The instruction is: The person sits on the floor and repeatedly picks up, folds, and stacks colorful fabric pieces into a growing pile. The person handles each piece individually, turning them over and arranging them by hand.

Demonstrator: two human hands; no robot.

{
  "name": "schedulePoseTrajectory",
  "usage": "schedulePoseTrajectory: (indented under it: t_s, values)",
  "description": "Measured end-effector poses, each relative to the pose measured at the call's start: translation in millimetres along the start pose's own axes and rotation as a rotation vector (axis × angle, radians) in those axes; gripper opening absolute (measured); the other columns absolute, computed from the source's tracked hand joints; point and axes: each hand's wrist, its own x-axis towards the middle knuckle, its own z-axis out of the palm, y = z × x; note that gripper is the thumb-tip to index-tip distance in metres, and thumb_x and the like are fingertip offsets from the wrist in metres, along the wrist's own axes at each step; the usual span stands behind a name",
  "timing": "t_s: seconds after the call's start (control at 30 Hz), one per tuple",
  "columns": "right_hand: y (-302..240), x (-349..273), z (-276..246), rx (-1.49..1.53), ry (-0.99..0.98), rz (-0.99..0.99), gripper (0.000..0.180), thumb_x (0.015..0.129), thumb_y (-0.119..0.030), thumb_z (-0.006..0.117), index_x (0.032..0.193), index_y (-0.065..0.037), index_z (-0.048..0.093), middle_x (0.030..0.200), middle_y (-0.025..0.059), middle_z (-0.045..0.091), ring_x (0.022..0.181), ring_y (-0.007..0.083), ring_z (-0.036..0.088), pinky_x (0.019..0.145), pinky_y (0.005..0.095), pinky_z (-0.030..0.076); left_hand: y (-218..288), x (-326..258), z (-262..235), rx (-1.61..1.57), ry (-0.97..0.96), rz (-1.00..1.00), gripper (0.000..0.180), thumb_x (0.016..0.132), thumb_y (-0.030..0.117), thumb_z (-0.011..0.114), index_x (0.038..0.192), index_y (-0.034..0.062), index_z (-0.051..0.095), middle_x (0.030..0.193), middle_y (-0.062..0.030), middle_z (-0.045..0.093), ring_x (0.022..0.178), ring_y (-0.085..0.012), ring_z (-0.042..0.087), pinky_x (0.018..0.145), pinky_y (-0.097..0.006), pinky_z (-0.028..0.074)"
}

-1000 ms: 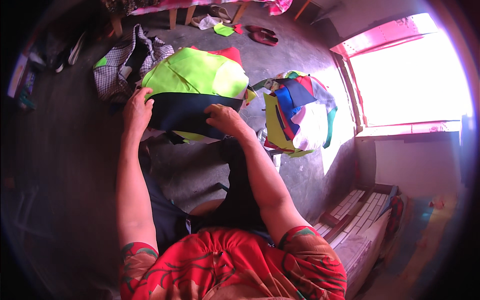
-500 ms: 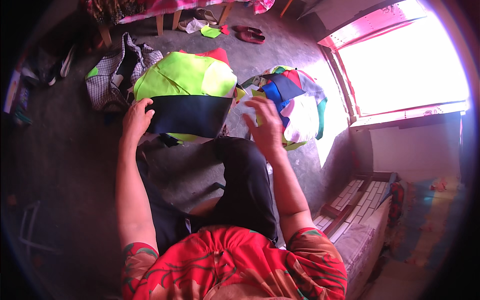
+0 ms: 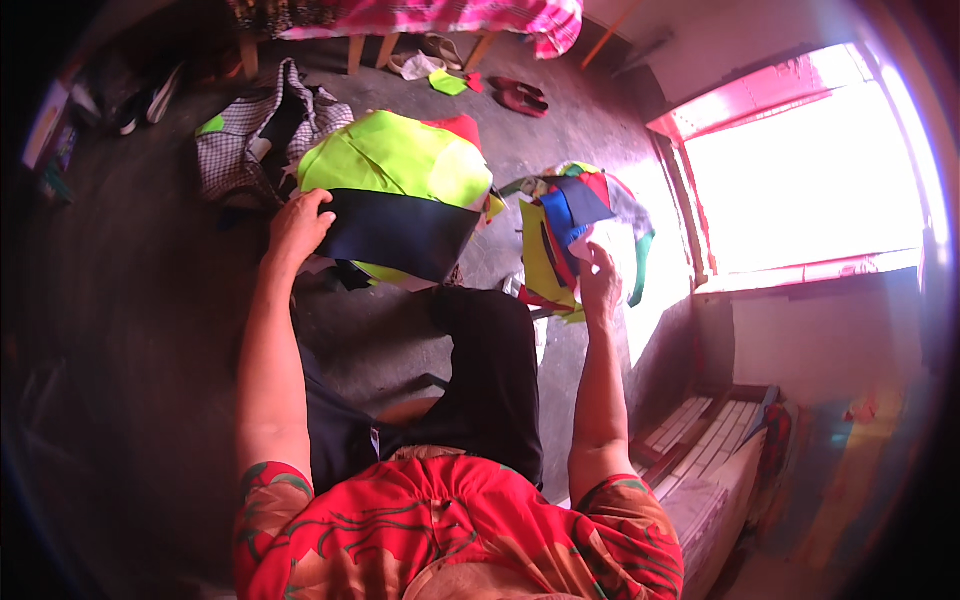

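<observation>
A dark navy cloth piece [image 3: 400,235] lies across the front of a pile topped with a neon yellow-green cloth [image 3: 400,160]. My left hand [image 3: 298,228] has its fingers bent round the navy piece's left end. To the right is a second heap of mixed scraps, with a blue piece [image 3: 562,208], a yellow strip [image 3: 540,255] and a white cloth piece [image 3: 622,240] on it. My right hand [image 3: 600,285] pinches the white piece at its near-left side, in bright light from the window.
A checked cloth bag [image 3: 235,150] slumps left of the pile. Beyond it are maroon shoes [image 3: 520,97], small scraps and a bed with a pink checked cover [image 3: 440,15]. At right are a bright window [image 3: 800,180] and a low slatted wooden bench [image 3: 690,430].
My right hand has moved right and nearer from between the piles onto the second heap, closing on the white cloth. My left hand stays at the navy piece. The whole view has shifted slightly.
</observation>
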Motion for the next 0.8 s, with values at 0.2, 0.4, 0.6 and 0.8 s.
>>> schedulePoseTrajectory:
  t_s: [0.2,0.4,0.6,0.8]
  values:
    - [34,27,-23,0.017,0.319,-0.09,0.02,0.09,-0.026,0.049,0.092,-0.01,0.061,0.079,0.0156,0.062,0.069,0.0287,0.063,0.059,0.0386,0.046,0,0,-3,-0.012,0.025,-0.007,0.026,0.078,0.017,0.063,0.102,0.0079,0.058,0.105,-0.0114,0.061,0.097,-0.0287,0.058,0.08,-0.038,0.047]
    - [-45,43,-94,0.689,0.152,0.235,0.024,0.089,-0.024,0.052,0.095,-0.003,0.061,0.083,0.0066,0.064,0.069,0.0142,0.062,0.061,0.0259,0.05,-2,-3,-9,-0.02,0.028,-0.062,0.028,0.076,0.017,0.062,0.102,0.006,0.058,0.106,-0.0102,0.061,0.099,-0.0276,0.058,0.083,-0.037,0.046]
    - [-104,56,-79,1.228,-0.157,0.345,0.028,0.085,-0.024,0.063,0.102,-0.002,0.059,0.09,0.009,0.063,0.078,0.0178,0.063,0.064,0.0296,0.054,-5,-6,-9,-0.005,0.01,-0.065,0.029,0.076,0.019,0.064,0.102,0.0086,0.059,0.103,-0.0103,0.063,0.097,-0.0279,0.059,0.081,-0.038,0.047]
    - [-154,91,-6,1.395,-0.371,0.306,0.038,0.086,-0.024,0.061,0.115,-0.001,0.052,0.102,0.0101,0.06,0.091,0.0204,0.06,0.076,0.0361,0.052,-11,-7,-11,0.042,0.0,-0.039,0.027,0.077,0.02,0.064,0.101,0.008,0.06,0.101,-0.0102,0.062,0.095,-0.0272,0.06,0.079,-0.039,0.047]
